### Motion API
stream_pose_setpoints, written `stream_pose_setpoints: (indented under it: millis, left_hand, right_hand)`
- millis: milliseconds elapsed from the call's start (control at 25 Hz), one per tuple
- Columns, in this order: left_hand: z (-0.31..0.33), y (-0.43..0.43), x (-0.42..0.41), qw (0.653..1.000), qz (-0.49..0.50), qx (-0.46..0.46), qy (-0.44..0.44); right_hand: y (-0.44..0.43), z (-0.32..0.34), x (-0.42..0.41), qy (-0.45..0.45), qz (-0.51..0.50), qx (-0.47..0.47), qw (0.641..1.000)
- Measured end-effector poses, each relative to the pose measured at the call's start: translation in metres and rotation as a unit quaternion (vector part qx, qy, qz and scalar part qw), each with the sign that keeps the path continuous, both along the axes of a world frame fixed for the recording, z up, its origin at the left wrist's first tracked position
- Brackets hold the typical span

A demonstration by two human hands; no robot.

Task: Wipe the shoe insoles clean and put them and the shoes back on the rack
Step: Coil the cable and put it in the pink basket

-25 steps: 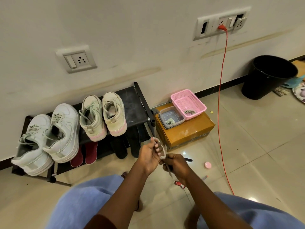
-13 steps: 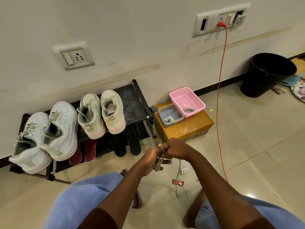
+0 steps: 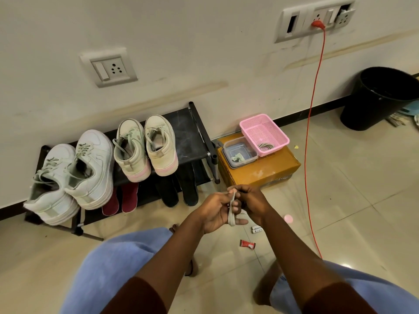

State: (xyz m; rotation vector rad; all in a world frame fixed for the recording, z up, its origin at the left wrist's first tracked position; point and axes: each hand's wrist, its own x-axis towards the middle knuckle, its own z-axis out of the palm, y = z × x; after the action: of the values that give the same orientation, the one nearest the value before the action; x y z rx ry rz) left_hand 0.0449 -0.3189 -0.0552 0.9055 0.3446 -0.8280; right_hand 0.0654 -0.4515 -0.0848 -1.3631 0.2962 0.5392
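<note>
A black shoe rack (image 3: pixel 188 137) stands against the wall. On its top shelf sit two pale green sneakers (image 3: pixel 74 173) at the left and two cream sneakers with pink soles (image 3: pixel 147 148) beside them. Two maroon insoles (image 3: pixel 127 198) and two black insoles (image 3: pixel 179 189) lean out of the lower shelf. In front of the rack my left hand (image 3: pixel 217 209) and my right hand (image 3: pixel 251 200) meet, both gripping a thin grey strip (image 3: pixel 231 214), a cloth or lace, that loops between the fingers.
A brown cardboard box (image 3: pixel 267 171) right of the rack carries a pink basket (image 3: pixel 263 132) and a clear tub (image 3: pixel 239 152). A red cable (image 3: pixel 310 137) hangs from a wall socket to the floor. A black bin (image 3: pixel 381 98) stands far right. Small scraps (image 3: pixel 248 244) lie on the tiles.
Both hands rose and came together in front of the rack's right end. The grey strip they hold went from hanging loose to being bunched up between the fingers.
</note>
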Motion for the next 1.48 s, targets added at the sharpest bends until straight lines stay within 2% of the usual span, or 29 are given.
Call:
stream_pose_setpoints:
  millis: [80, 160, 280, 440, 520, 600, 680, 760, 880, 1000, 1120, 1240, 1280, 1360, 1480]
  left_hand:
    - [0.000, 0.001, 0.004, 0.998, 0.054, -0.036, 0.013]
    - [0.002, 0.000, 0.009, 0.995, 0.099, -0.024, 0.013]
    - [0.005, -0.001, 0.014, 0.989, 0.143, 0.035, -0.008]
    - [0.001, -0.002, 0.021, 0.978, 0.205, 0.044, -0.011]
    - [-0.008, -0.006, 0.022, 0.974, 0.174, 0.138, -0.036]
    - [-0.016, -0.006, 0.019, 0.963, 0.105, 0.243, -0.057]
    - [-0.019, -0.004, 0.013, 0.960, 0.020, 0.271, -0.060]
    - [-0.016, 0.000, 0.006, 0.959, -0.055, 0.271, -0.053]
    - [-0.011, 0.004, 0.001, 0.970, -0.119, 0.212, -0.014]
    - [-0.011, 0.006, -0.001, 0.986, -0.128, 0.102, 0.039]
    - [-0.005, 0.007, 0.002, 0.996, -0.082, 0.008, 0.045]
    - [0.002, 0.007, 0.012, 0.999, 0.040, -0.016, 0.029]
    - [0.001, 0.008, 0.016, 0.996, 0.088, -0.010, 0.024]
    - [-0.002, 0.010, 0.024, 0.987, 0.158, 0.002, 0.020]
    - [-0.010, 0.010, 0.026, 0.983, 0.167, 0.070, 0.008]
  right_hand:
    - [0.005, -0.005, -0.006, 0.046, -0.022, 0.062, 0.997]
    - [0.008, -0.009, -0.009, 0.055, -0.021, 0.080, 0.995]
    - [0.011, -0.006, -0.017, 0.047, 0.015, 0.005, 0.999]
    - [0.016, 0.004, -0.028, 0.029, 0.133, -0.124, 0.983]
    - [0.017, 0.013, -0.026, 0.007, 0.197, -0.184, 0.963]
    - [0.016, 0.021, -0.019, -0.056, 0.272, -0.271, 0.922]
    - [0.012, 0.030, -0.010, -0.128, 0.341, -0.347, 0.864]
    - [0.006, 0.035, 0.000, -0.136, 0.353, -0.370, 0.849]
    - [-0.005, 0.042, 0.014, -0.168, 0.315, -0.360, 0.862]
    - [-0.014, 0.039, 0.023, -0.191, 0.248, -0.292, 0.904]
    - [-0.018, 0.019, 0.018, -0.144, 0.140, -0.176, 0.964]
    - [-0.014, -0.001, -0.002, -0.059, 0.044, -0.090, 0.993]
    - [-0.011, -0.005, -0.009, -0.040, 0.038, -0.082, 0.995]
    - [-0.005, -0.009, -0.022, -0.017, 0.087, -0.114, 0.990]
    - [-0.002, -0.008, -0.026, -0.008, 0.198, -0.181, 0.963]
